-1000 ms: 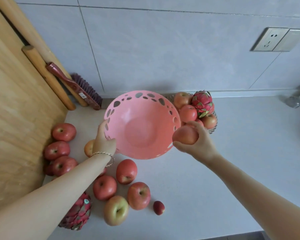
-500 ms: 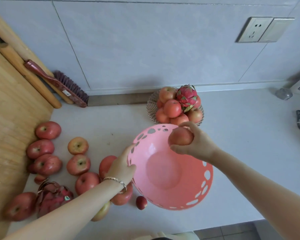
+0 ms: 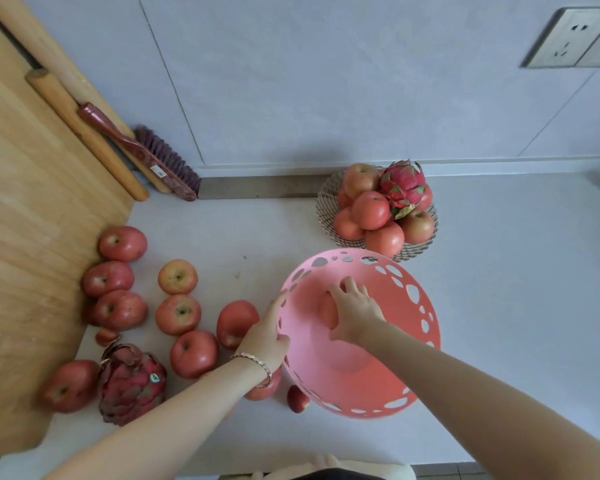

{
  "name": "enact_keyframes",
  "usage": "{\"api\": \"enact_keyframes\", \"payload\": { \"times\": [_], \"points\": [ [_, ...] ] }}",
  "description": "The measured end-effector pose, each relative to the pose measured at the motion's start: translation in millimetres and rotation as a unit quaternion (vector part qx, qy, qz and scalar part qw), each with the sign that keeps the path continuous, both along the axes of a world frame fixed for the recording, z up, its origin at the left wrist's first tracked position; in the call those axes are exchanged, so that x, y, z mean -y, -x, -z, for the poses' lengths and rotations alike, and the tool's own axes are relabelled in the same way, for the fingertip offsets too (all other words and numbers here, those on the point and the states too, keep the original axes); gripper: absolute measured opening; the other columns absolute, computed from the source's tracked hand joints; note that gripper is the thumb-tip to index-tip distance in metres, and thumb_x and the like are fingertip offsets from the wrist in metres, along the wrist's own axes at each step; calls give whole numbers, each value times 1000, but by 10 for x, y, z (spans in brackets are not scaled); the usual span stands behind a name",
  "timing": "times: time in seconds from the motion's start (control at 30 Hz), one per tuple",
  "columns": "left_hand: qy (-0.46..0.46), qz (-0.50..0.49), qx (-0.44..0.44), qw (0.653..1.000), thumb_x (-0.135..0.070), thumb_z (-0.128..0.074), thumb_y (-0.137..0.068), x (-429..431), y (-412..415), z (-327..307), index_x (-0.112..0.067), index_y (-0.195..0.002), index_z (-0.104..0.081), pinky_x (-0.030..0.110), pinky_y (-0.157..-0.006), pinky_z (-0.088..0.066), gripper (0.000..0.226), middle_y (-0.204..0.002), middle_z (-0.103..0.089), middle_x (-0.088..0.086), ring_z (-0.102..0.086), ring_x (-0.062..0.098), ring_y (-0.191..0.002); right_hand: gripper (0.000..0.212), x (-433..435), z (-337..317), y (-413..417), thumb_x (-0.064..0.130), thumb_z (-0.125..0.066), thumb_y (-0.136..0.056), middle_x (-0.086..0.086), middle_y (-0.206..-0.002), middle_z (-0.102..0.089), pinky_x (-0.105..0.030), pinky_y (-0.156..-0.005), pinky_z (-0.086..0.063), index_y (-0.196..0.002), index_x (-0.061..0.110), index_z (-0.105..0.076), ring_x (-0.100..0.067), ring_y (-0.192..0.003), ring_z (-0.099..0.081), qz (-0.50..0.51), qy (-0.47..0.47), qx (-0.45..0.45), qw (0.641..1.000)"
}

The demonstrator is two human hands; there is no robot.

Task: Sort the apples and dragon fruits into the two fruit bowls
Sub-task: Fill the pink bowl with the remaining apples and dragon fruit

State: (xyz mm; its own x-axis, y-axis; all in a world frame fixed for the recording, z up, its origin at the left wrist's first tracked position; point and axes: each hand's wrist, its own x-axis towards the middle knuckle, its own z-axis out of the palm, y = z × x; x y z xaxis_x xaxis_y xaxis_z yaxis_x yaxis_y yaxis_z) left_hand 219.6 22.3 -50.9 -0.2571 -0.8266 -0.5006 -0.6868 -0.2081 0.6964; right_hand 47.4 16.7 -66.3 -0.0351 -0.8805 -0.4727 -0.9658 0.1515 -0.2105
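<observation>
My left hand [image 3: 267, 336] grips the left rim of a pink perforated bowl [image 3: 406, 372] near the counter's front edge. Inside the bowl my right hand [image 3: 355, 311] is closed on an apple [image 3: 328, 310], low against the bowl's wall. Behind it a wire bowl [image 3: 326, 199] holds several apples and a dragon fruit [image 3: 404, 187]. Several loose apples, such as one red apple [image 3: 178, 314], lie on the counter to the left. A second dragon fruit [image 3: 130, 384] lies at the front left.
A wooden board [image 3: 25, 237] stands along the left side, with a rolling pin [image 3: 84, 133] and a brush [image 3: 142, 150] leaning in the back corner. A wall socket [image 3: 568, 38] sits at the upper right. A small red fruit [image 3: 297, 399] lies by the pink bowl.
The pink bowl has come down toward the front of the counter. My right hand has carried the apple from the rim down into the bowl.
</observation>
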Motion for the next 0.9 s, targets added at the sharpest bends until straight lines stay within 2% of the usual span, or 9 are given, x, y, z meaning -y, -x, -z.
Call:
{"api": "enact_keyframes", "payload": {
  "times": [0.2, 0.4, 0.47, 0.53, 0.63, 0.67, 0.73, 0.8, 0.9],
  "points": [
    [1, -12, -12, 1000, 5, -37, -79, 1, 14, 61, -43, -141, -17, 23, -64, -36, 81, -85, -52, 5, -42, 6, -49, 73, -43, 133, -58, 4, -58, -74, -11, -141, -29, -39, -99, -35, -137, 14, -24, -34, -123, -33, -82, 87, -81, 989],
    [3, 23, 7, 1000, 3, -37, -83, 19, 9, 41, -43, -141, -13, 22, -64, -37, 77, -83, -50, 5, -42, 9, -50, 65, -90, 136, -112, 20, -51, -86, -13, -146, -14, -45, -101, -36, -142, 28, -19, -39, -124, -29, 60, 19, 81, 995],
    [12, 39, 7, 999, -2, -41, -87, 32, -20, 45, -35, -141, -20, 22, -69, -40, 66, -89, -57, 6, -55, 16, -65, 68, -70, 131, -115, 25, -48, -90, -15, -149, -11, -45, -102, -35, -146, 27, -10, -40, -127, -29, 73, 5, 78, 994],
    [59, 28, -4, 998, -10, -46, -89, 37, -82, 44, -22, -127, -44, 23, -81, -41, 40, -103, -59, 6, -58, 21, -90, 76, -32, 97, -131, 30, -50, -90, -14, -152, -5, -46, -104, -33, -147, 24, 0, -41, -130, -28, 91, -25, 73, 993],
    [217, -11, -6, 976, -15, -49, -86, 58, -275, 70, -11, -92, -57, 25, -80, -41, 12, -95, -60, 6, -54, 16, -88, 83, -22, -40, -159, 32, -56, -86, -12, -152, -7, -46, -108, -27, -147, 20, -1, -38, -133, -23, 121, -22, 101, 987],
    [265, -3, 26, 964, -15, -50, -82, 89, -367, 92, -9, -92, -58, 28, -83, -41, 14, -98, -61, 9, -54, 18, -92, 79, -43, -112, -164, 29, -57, -85, -12, -150, -12, -45, -110, -26, -146, 19, -8, -36, -133, -23, 123, 13, 119, 985],
    [287, 58, 142, 946, -14, -57, -78, 191, -532, 151, -8, -112, -55, 35, -96, -41, 34, -120, -57, 14, -51, 27, -113, 66, -112, -247, -172, 23, -56, -85, -11, -145, -24, -42, -110, -25, -142, 18, -23, -32, -131, -26, 114, 87, 158, 977],
    [210, 134, 251, 936, -25, -59, -81, 298, -620, 184, -13, -134, -37, 40, -104, -37, 59, -141, -39, 14, -40, 30, -130, 57, -185, -353, -194, 19, -55, -85, -9, -141, -30, -37, -109, -25, -138, 18, -33, -29, -129, -27, 102, 118, 187, 970],
    [78, 167, 291, 939, -42, -56, -81, 430, -568, 220, -23, -139, -26, 37, -94, -43, 68, -142, -33, 10, -46, 31, -124, 50, -260, -406, -271, 28, -50, -81, -11, -133, -41, -36, -108, -26, -129, 15, -46, -30, -126, -32, 56, 148, 193, 968]
  ]
}}
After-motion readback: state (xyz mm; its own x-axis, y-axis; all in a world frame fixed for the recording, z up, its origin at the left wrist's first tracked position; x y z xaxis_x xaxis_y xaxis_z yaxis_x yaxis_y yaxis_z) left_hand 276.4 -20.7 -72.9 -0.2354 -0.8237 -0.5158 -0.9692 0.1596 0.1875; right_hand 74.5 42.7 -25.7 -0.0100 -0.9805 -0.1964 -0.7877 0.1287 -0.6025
